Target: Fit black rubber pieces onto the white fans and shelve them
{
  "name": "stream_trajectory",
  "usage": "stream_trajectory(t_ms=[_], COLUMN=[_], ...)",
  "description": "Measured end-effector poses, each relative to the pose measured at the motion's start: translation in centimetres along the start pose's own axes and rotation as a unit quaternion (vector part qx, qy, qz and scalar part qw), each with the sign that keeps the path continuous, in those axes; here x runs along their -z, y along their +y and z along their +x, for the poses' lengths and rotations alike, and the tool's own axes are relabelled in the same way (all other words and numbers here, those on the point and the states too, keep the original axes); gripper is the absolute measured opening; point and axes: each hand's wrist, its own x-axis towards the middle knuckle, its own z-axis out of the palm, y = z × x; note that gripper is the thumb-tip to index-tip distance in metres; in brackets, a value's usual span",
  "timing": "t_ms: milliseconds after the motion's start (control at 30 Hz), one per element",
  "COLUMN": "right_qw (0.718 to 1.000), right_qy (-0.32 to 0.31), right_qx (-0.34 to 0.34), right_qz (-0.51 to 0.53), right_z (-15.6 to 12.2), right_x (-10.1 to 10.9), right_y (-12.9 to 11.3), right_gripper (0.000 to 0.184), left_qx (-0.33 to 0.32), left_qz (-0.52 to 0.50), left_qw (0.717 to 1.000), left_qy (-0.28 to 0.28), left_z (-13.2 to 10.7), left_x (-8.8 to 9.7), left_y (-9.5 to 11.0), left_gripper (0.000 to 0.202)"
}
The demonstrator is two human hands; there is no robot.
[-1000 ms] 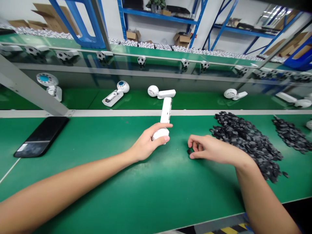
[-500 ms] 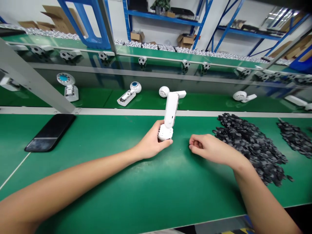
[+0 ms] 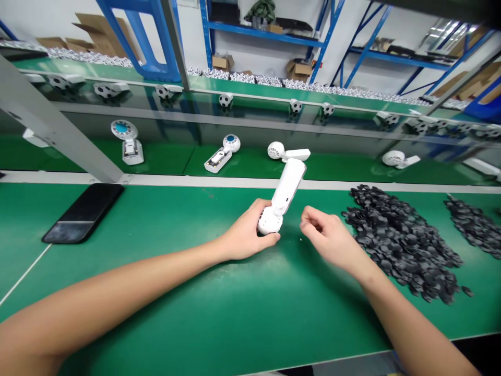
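Note:
My left hand (image 3: 247, 232) grips a white handheld fan (image 3: 288, 183) by its round head (image 3: 270, 220), thumb in front and fingers behind. The fan's handle tilts up and to the right, its plain back facing me. To the right of the fan, apart from it, my right hand (image 3: 326, 232) is closed with thumb and fingers pressed together. Whatever may be between those fingertips is hidden. A heap of small black pieces (image 3: 403, 243) lies on the green table (image 3: 235, 313) beyond my right wrist.
A black phone (image 3: 84, 213) lies at the left by a grey post (image 3: 66, 125). Behind the table's pale edge, a green conveyor belt (image 3: 168, 156) carries several white fans (image 3: 219, 156). A smaller heap of black pieces (image 3: 473, 224) lies far right. Blue shelves (image 3: 266, 34) stand behind.
The fan in my left hand has tipped further right. My right hand has turned slightly, its fingers curled more tightly. The fans on the belt have shifted right.

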Motion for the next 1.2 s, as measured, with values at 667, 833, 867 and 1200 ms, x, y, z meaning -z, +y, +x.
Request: stream_trajectory(t_ms=[667,833,867,1200], right_qw=[0.959,0.927,0.925,0.933], right_qy=[-0.023,-0.031,-0.034,-0.066], right_qx=[-0.069,-0.100,-0.104,-0.138], right_qz=[0.273,0.360,0.364,0.324], right_z=[-0.3,-0.1,0.0,0.2], right_x=[-1.0,-2.0,-2.2,-2.6], right_y=[-0.7,-1.0,-0.9,0.4], right_gripper=[0.029,0.030,0.031,0.036], left_qx=[0.003,-0.034,-0.046,-0.100], left_qz=[-0.041,-0.003,0.001,0.055], left_qw=[0.999,0.999,0.999,0.993], left_qy=[0.013,0.016,0.015,-0.023], left_z=[-0.3,-0.5,-0.5,-0.6], left_x=[-0.5,-0.9,-0.9,-0.9], left_y=[0.2,0.0,-0.1,-0.3], left_gripper=[0.055,0.060,0.060,0.059])
